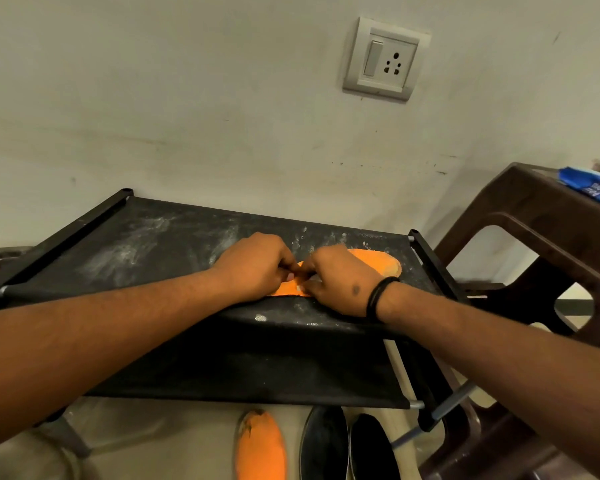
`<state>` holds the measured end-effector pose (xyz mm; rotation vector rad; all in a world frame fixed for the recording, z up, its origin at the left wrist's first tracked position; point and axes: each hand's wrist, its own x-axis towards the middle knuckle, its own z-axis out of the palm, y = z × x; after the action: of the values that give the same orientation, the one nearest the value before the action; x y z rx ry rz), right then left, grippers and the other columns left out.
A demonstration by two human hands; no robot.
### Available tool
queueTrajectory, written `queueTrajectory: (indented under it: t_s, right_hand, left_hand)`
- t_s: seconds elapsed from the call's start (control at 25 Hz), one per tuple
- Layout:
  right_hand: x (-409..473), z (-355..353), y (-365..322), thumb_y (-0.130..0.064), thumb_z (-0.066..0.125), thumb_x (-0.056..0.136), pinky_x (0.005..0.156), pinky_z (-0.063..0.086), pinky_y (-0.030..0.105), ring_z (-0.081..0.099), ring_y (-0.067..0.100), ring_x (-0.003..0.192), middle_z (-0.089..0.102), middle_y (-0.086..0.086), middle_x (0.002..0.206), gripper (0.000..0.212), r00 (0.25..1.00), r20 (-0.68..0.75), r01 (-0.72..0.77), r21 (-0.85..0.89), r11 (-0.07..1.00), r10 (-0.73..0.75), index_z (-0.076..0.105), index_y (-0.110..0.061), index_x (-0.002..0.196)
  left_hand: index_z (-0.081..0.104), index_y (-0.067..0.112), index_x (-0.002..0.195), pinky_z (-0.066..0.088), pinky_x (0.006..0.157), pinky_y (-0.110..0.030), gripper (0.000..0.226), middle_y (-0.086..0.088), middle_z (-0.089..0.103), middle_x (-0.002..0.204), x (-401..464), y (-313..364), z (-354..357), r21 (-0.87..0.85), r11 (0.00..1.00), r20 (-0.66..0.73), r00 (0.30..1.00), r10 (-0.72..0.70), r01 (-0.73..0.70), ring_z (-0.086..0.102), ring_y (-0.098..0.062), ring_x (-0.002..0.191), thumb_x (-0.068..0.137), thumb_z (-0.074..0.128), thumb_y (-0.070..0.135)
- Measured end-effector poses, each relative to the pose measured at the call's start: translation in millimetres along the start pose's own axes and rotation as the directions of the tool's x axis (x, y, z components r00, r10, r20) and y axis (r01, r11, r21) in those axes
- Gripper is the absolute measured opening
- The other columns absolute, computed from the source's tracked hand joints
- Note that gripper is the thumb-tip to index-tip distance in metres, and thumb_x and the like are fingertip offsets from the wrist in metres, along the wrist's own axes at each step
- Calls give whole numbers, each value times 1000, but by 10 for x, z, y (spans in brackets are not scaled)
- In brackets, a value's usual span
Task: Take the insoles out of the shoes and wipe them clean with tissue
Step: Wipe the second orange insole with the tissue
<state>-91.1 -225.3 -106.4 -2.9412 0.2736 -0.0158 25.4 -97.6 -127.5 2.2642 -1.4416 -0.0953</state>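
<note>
insole (378, 265) flat on rack (153, 237); left grip (253, 268), right grip (336, 278) pinching tissue (300, 279) atop.

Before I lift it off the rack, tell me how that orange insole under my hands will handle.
The orange insole looks thin and lies flat on the fabric shelf, so it will probably flex and droop when lifted by one end. It is likely light for its size. The shelf is dusty, so it may slide easily if pushed.

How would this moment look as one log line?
step: wiping | left hand, right hand: on orange insole | second insole: floor
</note>
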Motion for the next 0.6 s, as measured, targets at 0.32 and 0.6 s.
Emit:
queueTrajectory:
  t_s: [0.32, 0.6]
  right_hand:
    - [-81, -85, 59, -29, 61, 93, 87, 54, 36, 65, 18, 97, 71, 0, 109, 20, 999, 5, 32, -46, 998, -32, 73, -21, 107]
    - [-294, -209, 345, -29, 63, 92, 87, 54, 37, 64, 15, 95, 72, -4, 102, 15, 999, 10, -51, -108, 993, 52, 74, -21, 98]
  left_hand:
    - [78, 32, 110, 51, 79, -30, 21, 6, 71, 99, 0, -24, -27, -8, 1000, 7, 1000, 25, -25, 66, -14, 95, 94, 68, 23]
    - [76, 27, 117, 44, 83, -21, 23, 6, 72, 119, -2, -19, -16, -35, 999, 2, 1000, 18, -18, 65, -11, 106, 95, 68, 22]
